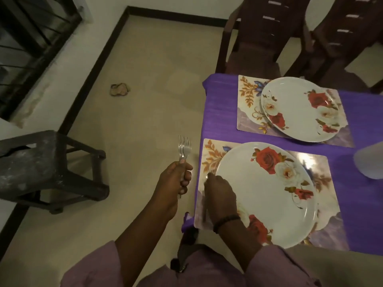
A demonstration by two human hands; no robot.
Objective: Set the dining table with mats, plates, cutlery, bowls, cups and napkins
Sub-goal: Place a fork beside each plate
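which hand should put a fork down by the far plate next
Probably the right hand: it's over the table by the near plate. The left hand grips the forks off the table's edge, away from the far plate.

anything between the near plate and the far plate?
Head view: no object. Between the near plate and the far plate show only the edges of their two floral mats and a strip of purple tablecloth.

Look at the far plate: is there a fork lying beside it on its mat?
No. The far plate sits alone on its mat; the spare forks are in the left hand, off the table.
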